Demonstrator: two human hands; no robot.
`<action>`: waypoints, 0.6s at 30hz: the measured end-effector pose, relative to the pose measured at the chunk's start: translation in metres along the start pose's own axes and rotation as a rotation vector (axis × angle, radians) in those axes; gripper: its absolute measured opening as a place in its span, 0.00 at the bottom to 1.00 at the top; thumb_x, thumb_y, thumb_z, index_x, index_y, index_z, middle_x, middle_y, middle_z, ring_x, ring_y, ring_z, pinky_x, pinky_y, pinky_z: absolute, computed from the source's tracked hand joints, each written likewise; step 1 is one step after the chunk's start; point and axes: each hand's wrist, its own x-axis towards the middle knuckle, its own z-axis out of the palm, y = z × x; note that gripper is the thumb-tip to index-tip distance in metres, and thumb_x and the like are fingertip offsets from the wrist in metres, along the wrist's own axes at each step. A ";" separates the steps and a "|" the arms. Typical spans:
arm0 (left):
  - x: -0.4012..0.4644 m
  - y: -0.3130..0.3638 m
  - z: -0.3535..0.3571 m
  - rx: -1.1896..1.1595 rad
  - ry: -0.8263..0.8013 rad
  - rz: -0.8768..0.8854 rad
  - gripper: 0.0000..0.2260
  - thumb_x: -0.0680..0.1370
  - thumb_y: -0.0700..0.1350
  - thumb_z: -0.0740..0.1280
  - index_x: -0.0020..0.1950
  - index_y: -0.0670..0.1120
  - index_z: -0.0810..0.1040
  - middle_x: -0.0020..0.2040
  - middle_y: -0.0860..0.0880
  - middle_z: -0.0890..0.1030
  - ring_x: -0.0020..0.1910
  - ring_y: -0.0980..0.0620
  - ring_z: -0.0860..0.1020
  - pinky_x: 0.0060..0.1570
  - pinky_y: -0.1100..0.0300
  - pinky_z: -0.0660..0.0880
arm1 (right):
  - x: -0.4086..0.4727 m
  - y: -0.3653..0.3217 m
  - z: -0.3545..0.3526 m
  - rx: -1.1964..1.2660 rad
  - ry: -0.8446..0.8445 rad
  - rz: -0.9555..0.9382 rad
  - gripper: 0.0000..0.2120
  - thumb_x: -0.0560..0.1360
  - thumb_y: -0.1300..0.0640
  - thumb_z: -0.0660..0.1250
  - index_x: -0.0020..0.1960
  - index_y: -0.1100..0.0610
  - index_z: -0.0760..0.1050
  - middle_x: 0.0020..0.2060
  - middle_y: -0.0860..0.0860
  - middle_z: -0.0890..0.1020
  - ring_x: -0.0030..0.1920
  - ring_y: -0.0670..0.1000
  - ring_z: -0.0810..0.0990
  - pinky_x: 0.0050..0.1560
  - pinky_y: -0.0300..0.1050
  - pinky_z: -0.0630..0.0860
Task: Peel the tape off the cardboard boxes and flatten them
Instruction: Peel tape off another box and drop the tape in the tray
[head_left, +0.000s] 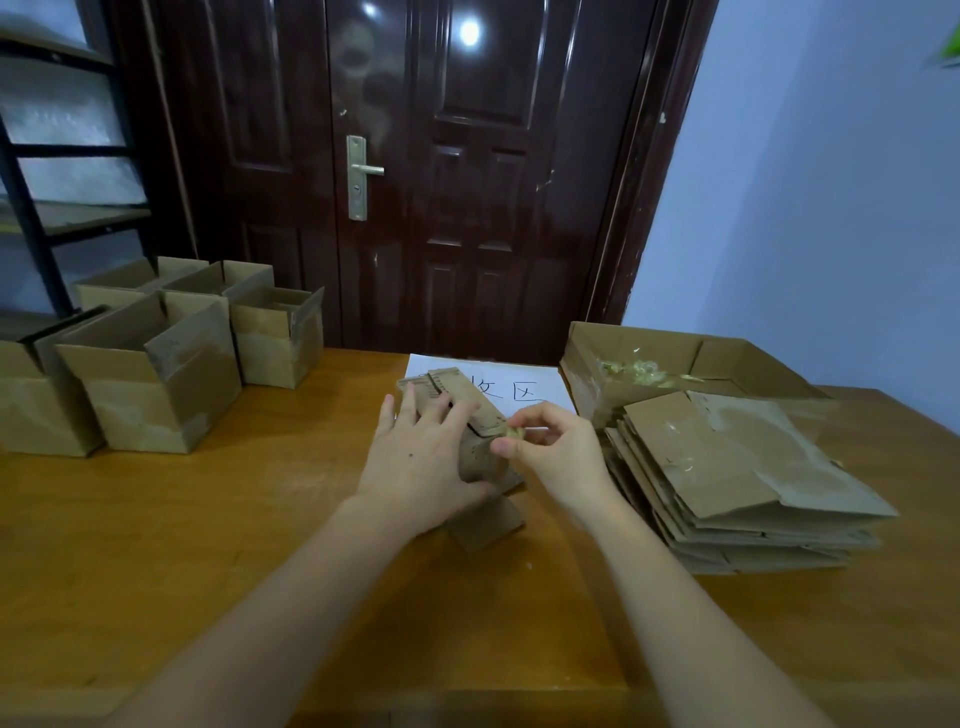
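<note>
A small cardboard box (483, 457) lies on its side in the middle of the wooden table (208, 545). My left hand (423, 457) lies over the box with its fingers spread across the top and its thumb under the near side. Just right of it, my right hand (550, 447) pinches a small crumpled bit of yellowish tape (514, 431) at the box's upper edge. Much of the box is hidden under my left hand.
Several upright open boxes (150, 374) stand at the table's left. A stack of flattened boxes (737, 478) lies at the right, behind it an open box (691, 364) holding peeled tape scraps. A white sheet with writing (519, 384) lies behind the hands. A dark door stands beyond.
</note>
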 end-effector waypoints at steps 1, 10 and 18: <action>0.000 0.002 -0.001 -0.014 -0.005 -0.018 0.38 0.72 0.73 0.68 0.76 0.61 0.59 0.81 0.51 0.63 0.83 0.37 0.50 0.80 0.39 0.46 | 0.000 0.001 0.002 -0.023 -0.011 -0.015 0.12 0.67 0.57 0.82 0.46 0.51 0.82 0.43 0.48 0.85 0.48 0.51 0.84 0.48 0.50 0.83; -0.001 -0.030 -0.012 -0.204 -0.176 0.088 0.37 0.72 0.62 0.76 0.77 0.68 0.62 0.82 0.62 0.56 0.83 0.53 0.41 0.76 0.40 0.62 | 0.010 -0.012 -0.024 -0.343 -0.201 -0.245 0.11 0.70 0.63 0.79 0.40 0.47 0.84 0.39 0.49 0.84 0.43 0.52 0.81 0.51 0.51 0.80; -0.001 -0.031 -0.012 -0.226 -0.164 0.127 0.35 0.73 0.61 0.76 0.77 0.66 0.64 0.83 0.61 0.57 0.83 0.52 0.42 0.77 0.41 0.62 | -0.005 -0.031 0.006 -0.726 -0.045 -0.518 0.16 0.74 0.66 0.68 0.49 0.50 0.65 0.39 0.45 0.75 0.40 0.47 0.74 0.38 0.38 0.69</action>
